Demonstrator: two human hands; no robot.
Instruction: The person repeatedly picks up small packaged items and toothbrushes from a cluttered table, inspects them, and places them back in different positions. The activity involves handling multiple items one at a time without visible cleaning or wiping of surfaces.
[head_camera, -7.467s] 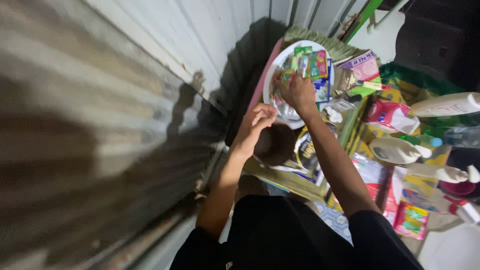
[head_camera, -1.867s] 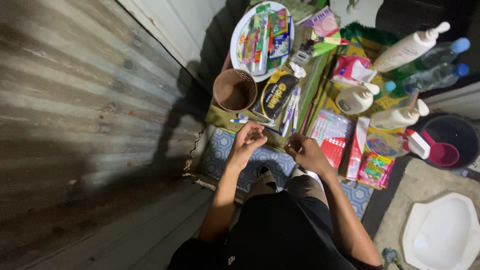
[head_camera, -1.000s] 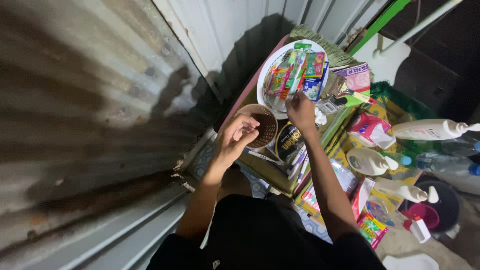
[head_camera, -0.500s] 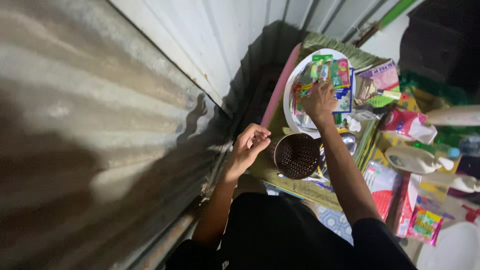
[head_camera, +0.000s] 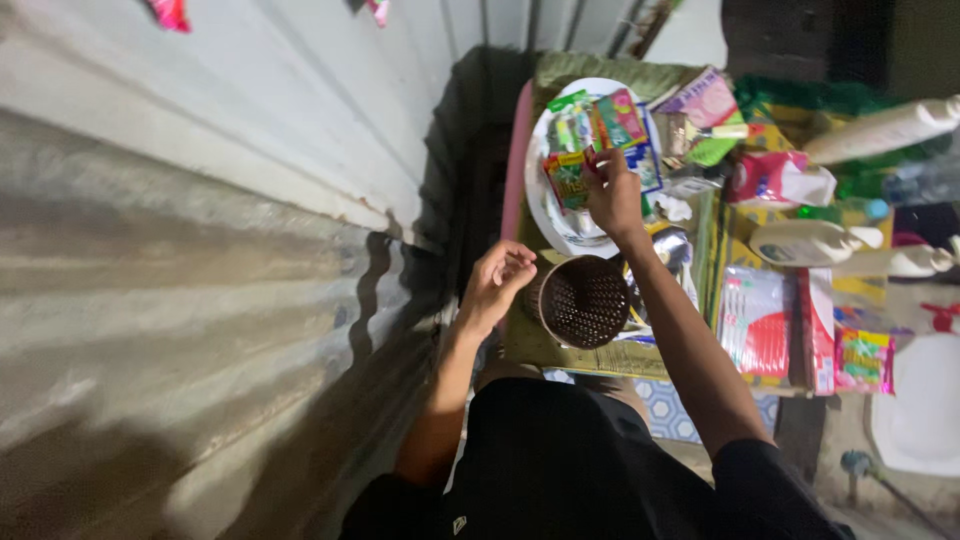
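1. the right hand (head_camera: 612, 192) reaches out over the round white plate (head_camera: 560, 225), fingers pinched together on the edge of a small green and red sachet (head_camera: 570, 178) that lies among the other packets heaped there.
2. the plate sits at the far end of the cluttered low table, close to the corrugated metal wall (head_camera: 200, 260), with a pink strip (head_camera: 516, 160) running along its wall side.
3. the left hand (head_camera: 500, 282) hovers loosely curled, fingers bent toward the palm; i cannot tell whether it has anything in it.
4. just beside that hand stands a round brown perforated plastic basket (head_camera: 583, 302), upright, its mouth facing up, nearer the person than the plate.
5. further right lie a flat red and white pack (head_camera: 757, 322), a white pump bottle (head_camera: 808, 242) on its side, and a small colourful sachet pack (head_camera: 864, 360).
6. the person's black clothing (head_camera: 580, 470) fills the bottom of the view.
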